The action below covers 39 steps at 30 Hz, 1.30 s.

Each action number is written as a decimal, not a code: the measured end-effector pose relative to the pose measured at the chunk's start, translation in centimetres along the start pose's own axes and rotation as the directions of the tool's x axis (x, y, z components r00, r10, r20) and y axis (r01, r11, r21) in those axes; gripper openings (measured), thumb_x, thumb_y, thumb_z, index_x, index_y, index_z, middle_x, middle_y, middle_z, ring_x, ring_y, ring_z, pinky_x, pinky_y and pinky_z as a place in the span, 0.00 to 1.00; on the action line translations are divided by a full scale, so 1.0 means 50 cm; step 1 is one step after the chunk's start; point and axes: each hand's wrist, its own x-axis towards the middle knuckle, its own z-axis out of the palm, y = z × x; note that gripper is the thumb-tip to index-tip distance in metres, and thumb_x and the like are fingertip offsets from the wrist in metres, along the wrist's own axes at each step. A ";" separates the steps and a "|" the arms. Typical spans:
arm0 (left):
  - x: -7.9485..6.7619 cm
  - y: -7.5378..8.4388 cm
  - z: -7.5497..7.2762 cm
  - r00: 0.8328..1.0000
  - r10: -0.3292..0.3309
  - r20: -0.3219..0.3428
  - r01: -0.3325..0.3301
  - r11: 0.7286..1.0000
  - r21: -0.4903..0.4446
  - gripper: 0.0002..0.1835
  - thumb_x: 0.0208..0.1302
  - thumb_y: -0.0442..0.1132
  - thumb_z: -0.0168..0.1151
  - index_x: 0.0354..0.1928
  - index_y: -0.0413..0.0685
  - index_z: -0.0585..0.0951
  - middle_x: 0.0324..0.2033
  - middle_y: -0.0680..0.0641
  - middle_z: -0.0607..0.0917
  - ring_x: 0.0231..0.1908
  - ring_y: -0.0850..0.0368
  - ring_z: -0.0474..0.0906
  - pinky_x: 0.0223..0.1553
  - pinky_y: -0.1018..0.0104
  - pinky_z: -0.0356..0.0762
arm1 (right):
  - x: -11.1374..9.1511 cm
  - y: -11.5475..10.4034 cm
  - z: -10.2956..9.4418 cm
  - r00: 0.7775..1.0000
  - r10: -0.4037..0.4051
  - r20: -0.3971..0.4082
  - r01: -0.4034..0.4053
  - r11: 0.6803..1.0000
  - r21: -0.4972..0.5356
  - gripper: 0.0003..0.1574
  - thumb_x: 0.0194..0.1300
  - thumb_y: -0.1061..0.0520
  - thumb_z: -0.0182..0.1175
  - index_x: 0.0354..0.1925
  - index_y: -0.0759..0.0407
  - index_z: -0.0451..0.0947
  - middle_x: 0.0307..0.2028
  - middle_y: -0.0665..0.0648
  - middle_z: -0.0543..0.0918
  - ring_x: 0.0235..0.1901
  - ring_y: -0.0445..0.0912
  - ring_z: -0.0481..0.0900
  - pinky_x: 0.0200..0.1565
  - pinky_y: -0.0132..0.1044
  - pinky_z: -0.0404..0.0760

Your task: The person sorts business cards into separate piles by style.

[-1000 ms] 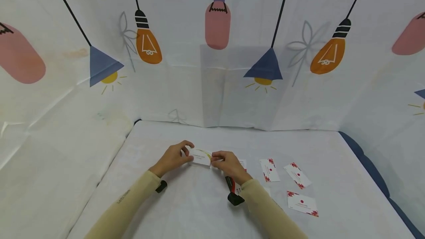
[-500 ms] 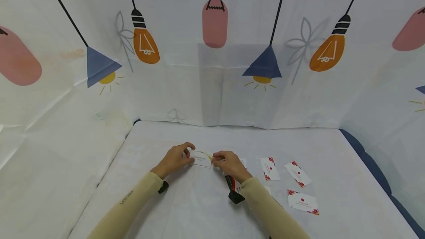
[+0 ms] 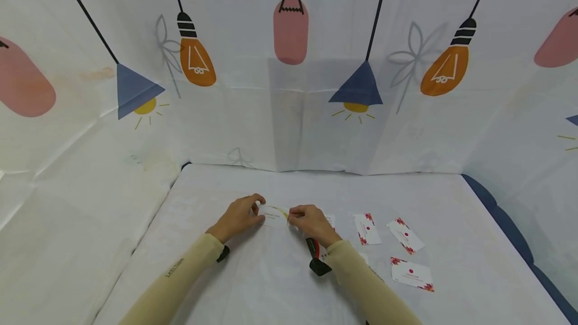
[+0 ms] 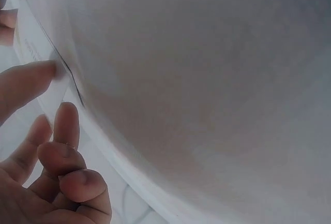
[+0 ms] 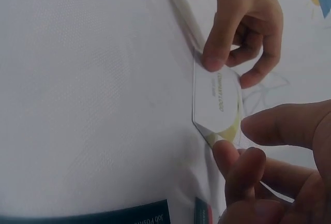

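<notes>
We see a change in the white card since a second ago: the thick near edge that showed then is barely visible now, while our hands have hardly shifted. Our left hand pinches its left end, thumb on the printed face; our right hand pinches the right end between thumb and fingers, by the yellow-green curve. The card sits between them, toward the far side of the worktop. We judge this a small adjustment, with both ends well controlled and nothing let go. We cannot tell whether more cards lie beneath it. To the right, red-and-white cards lie spread on the worktop, untouched by our fingers.
</notes>
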 end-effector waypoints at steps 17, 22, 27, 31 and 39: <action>0.011 0.007 -0.012 0.998 0.037 0.043 -0.040 0.998 0.053 0.18 0.58 0.40 0.75 0.50 0.45 0.82 0.33 0.51 0.79 0.30 0.59 0.71 0.36 0.62 0.73 | 0.001 0.002 -0.001 1.000 -0.019 0.013 0.019 1.000 -0.008 0.21 0.70 0.54 0.62 0.57 0.62 0.82 0.48 0.56 0.86 0.39 0.45 0.82 0.39 0.39 0.81; 0.011 0.006 -0.011 0.997 0.031 0.064 -0.036 0.997 0.073 0.16 0.59 0.40 0.75 0.48 0.44 0.84 0.34 0.50 0.80 0.32 0.60 0.72 0.37 0.61 0.73 | 0.002 0.008 -0.001 1.000 -0.012 0.014 0.012 1.000 -0.007 0.21 0.70 0.54 0.62 0.58 0.62 0.82 0.48 0.56 0.86 0.38 0.44 0.82 0.39 0.39 0.81; 0.010 0.008 -0.010 0.997 0.005 0.076 -0.011 0.997 0.079 0.15 0.59 0.40 0.74 0.47 0.46 0.85 0.35 0.51 0.79 0.33 0.59 0.72 0.39 0.60 0.74 | 0.000 0.010 0.001 1.000 -0.002 0.002 0.002 1.000 -0.007 0.21 0.71 0.54 0.62 0.57 0.60 0.83 0.48 0.56 0.86 0.37 0.44 0.82 0.38 0.38 0.81; 0.012 0.010 -0.012 0.996 -0.016 0.084 0.010 0.997 0.072 0.15 0.60 0.40 0.74 0.48 0.47 0.85 0.35 0.50 0.79 0.33 0.59 0.72 0.39 0.59 0.73 | -0.002 0.010 0.001 1.000 0.007 -0.009 -0.007 1.000 0.002 0.21 0.70 0.54 0.62 0.57 0.60 0.83 0.49 0.56 0.86 0.36 0.45 0.81 0.37 0.38 0.80; 0.011 0.005 -0.012 0.998 0.021 0.053 -0.020 1.000 -0.016 0.17 0.62 0.39 0.71 0.52 0.47 0.84 0.37 0.50 0.80 0.31 0.59 0.71 0.36 0.62 0.72 | -0.008 0.006 -0.005 0.999 -0.036 -0.026 0.036 0.999 0.014 0.22 0.71 0.51 0.61 0.59 0.58 0.82 0.48 0.56 0.85 0.35 0.48 0.82 0.34 0.38 0.79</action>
